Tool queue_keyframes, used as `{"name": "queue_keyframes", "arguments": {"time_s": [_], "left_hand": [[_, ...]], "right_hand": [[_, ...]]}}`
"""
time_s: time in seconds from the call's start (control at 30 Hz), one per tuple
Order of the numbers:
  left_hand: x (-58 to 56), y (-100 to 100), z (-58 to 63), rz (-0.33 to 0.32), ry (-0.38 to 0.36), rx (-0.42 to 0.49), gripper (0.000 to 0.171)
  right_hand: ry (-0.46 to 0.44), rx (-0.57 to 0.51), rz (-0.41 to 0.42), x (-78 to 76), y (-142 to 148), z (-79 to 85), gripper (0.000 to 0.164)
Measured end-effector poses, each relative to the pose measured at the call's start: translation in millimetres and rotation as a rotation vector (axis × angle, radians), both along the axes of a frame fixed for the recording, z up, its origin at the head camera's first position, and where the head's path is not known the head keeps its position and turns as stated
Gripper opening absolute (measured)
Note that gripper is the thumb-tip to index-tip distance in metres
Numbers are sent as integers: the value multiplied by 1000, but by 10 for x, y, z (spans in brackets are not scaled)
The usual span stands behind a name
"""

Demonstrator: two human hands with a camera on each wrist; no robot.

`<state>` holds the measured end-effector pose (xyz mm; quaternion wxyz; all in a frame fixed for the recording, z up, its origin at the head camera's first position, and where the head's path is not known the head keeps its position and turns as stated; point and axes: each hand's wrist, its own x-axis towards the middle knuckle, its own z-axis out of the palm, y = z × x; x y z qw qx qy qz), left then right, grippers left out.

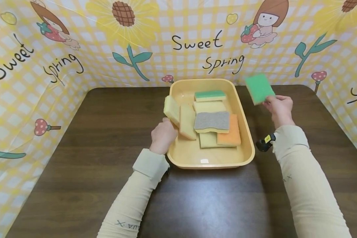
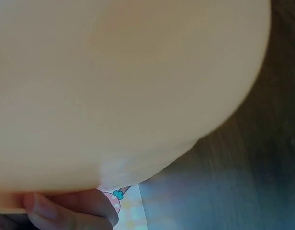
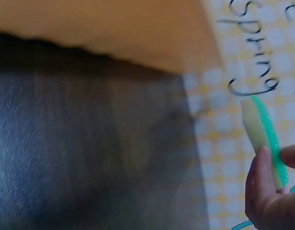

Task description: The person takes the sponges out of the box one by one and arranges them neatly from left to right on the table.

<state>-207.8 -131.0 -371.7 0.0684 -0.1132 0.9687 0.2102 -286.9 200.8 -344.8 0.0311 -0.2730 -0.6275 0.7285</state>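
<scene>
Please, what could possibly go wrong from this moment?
The green sponge, pinched near one corner by the right hand outside the tray, could slip onto the table. The pale sponge, tilted at the tray's left side, might tip out if the left hand bumps it.

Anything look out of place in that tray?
Yes: a pale yellow sponge is tipped up beside the left hand, overlapping the left rim of the tray in the head view, whereas the gray sponge lies inside.
</scene>
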Motion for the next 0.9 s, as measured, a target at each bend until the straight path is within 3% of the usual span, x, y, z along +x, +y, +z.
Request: {"name": "queue_keyframes", "arguments": {"time_s": [0.1, 0.43, 0.5, 0.9], "left_hand": [[4, -1, 2, 1, -4, -6, 30], [4, 11, 14, 4, -17, -26, 29], [5, 17, 19, 5, -10, -28, 29], [1, 16, 6, 12, -9, -27, 27]], "right_hand": [[-31, 13, 15, -26, -2, -108, 22], [-104, -226, 20, -76, -17, -307, 19], [-106, -223, 26, -76, -12, -333, 20], [-165, 246, 161, -76, -22, -480, 13]]}}
